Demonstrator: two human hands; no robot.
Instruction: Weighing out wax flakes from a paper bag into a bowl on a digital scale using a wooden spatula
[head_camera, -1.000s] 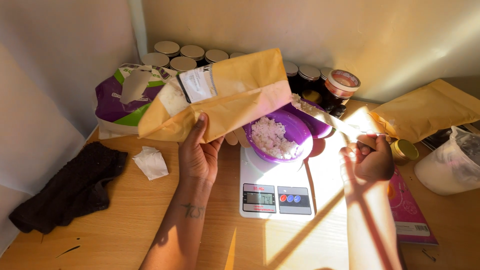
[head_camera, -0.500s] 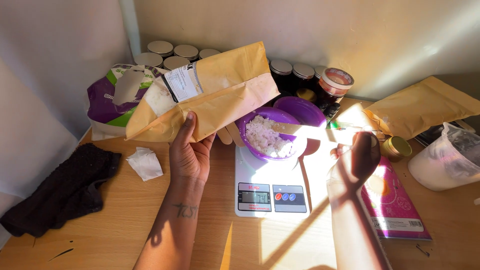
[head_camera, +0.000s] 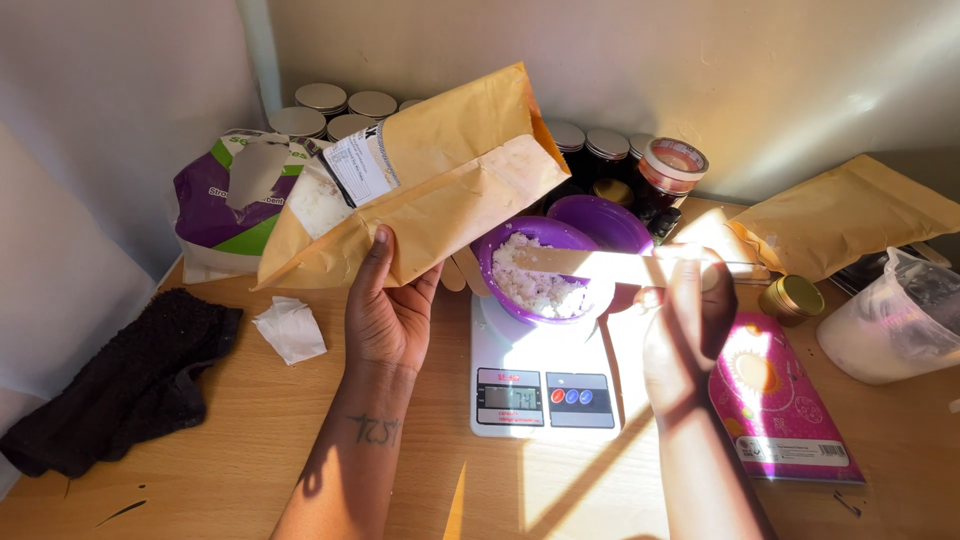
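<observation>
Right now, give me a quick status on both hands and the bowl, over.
Left hand grips tilted paper bag. Right hand holds flat wooden stick over purple bowl of white flakes, on scale. Nothing between them.

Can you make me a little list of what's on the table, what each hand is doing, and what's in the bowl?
left hand: holds the tan paper bag tilted, its open end above the purple bowl
right hand: holds a flat wooden stick across the bowl
bowl: white flakes inside; sits on the white kitchen scale
behind: dark jars with silver lids
left side: black cloth, crumpled paper
right side: pink booklet
</observation>
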